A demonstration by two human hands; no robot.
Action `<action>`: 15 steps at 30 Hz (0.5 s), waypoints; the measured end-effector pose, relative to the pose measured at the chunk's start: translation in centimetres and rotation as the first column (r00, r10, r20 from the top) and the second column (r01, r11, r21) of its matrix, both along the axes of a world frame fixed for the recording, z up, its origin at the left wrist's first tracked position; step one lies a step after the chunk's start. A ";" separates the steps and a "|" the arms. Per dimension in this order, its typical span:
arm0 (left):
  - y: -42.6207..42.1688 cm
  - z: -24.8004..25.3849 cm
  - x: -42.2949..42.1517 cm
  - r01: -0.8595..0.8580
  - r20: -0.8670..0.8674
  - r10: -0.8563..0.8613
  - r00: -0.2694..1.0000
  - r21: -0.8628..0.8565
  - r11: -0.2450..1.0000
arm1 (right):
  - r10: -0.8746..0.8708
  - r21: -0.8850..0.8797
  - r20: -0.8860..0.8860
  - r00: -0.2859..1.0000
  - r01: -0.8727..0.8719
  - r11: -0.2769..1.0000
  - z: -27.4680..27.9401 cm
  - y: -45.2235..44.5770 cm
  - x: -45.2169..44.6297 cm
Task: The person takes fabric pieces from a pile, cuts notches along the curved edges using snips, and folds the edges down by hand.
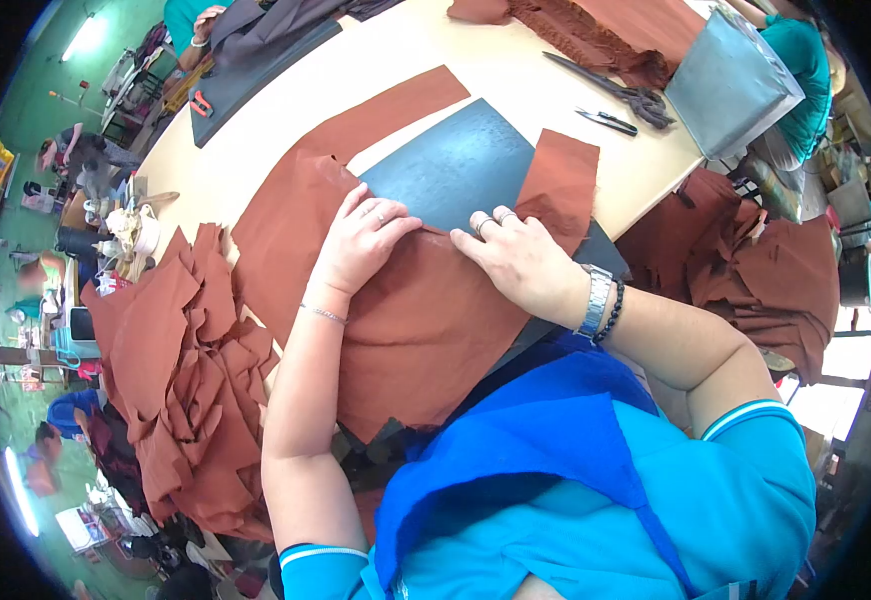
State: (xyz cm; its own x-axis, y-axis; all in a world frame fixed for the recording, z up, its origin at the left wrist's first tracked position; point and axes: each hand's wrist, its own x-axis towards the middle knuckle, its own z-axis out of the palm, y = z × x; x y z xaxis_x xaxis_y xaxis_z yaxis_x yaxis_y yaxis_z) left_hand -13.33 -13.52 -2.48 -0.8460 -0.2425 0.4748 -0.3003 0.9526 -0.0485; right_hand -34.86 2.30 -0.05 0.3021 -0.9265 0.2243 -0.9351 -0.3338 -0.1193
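A rust-brown piece of fabric (426, 345) lies in front of me, its near part hanging over the table edge toward my lap. My left hand (368, 238) pinches the fabric's upper edge, thumb and fingers together. A short way to the right, my right hand (521, 262) grips the same edge, where a small fold shows between the hands. Just beyond my fingers is a smooth dark board (451, 160), partly covered by the cloth. A brown strip (396, 115) runs along its far left side, and another brown flap (564, 180) crosses its right side.
Large shears (611, 85) and small thread snips (608, 122) lie at the far right, near a grey metal box (731, 85). Brown cloth heaps (186, 390) flank me on the left and right. Co-workers in teal sit across the table (256, 150); dark fabric (266, 40) lies there.
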 end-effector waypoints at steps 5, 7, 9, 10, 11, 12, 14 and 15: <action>0.0 -0.4 -0.1 -0.037 -0.030 0.036 0.999 -0.006 0.999 | -0.021 0.060 0.002 1.000 0.021 0.998 0.4 -1.2 0.7; 0.2 -0.3 -0.1 -0.067 -0.022 0.067 0.998 -0.005 0.998 | -0.038 0.084 -0.002 0.999 0.038 0.996 0.2 -1.9 1.2; 0.3 -0.3 -0.1 -0.097 -0.022 0.097 0.995 0.004 0.995 | -0.049 0.116 0.002 0.999 0.048 0.992 0.0 -2.4 1.5; 0.3 -0.4 -0.1 -0.113 -0.028 0.114 0.993 0.012 0.993 | -0.050 0.135 0.008 0.999 0.049 0.990 0.1 -2.6 1.5; 0.2 -0.5 -0.1 -0.129 -0.034 0.130 0.991 0.018 0.991 | -0.052 0.152 0.012 0.999 0.050 0.987 0.2 -2.7 1.5; 0.2 -0.6 -0.1 -0.128 -0.029 0.128 0.991 0.024 0.992 | -0.030 0.126 0.025 0.999 0.026 0.992 0.3 -2.4 1.2; 0.2 -0.7 0.0 -0.135 -0.026 0.136 0.990 0.034 0.990 | 0.026 0.070 0.041 0.999 -0.029 0.997 0.5 -1.2 0.1; 0.2 -0.5 0.1 -0.153 -0.053 0.155 0.986 0.047 0.987 | 0.048 0.062 0.041 0.998 -0.051 0.997 0.7 -0.4 -0.6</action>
State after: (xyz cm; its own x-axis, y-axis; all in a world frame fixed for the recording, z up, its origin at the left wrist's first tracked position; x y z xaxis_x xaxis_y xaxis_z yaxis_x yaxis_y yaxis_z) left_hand -13.23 -13.30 -2.98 -0.7694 -0.3888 0.5069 -0.4447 0.8956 0.0120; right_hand -35.46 1.92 0.69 0.3399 -0.9233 0.1790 -0.9117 -0.3702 -0.1781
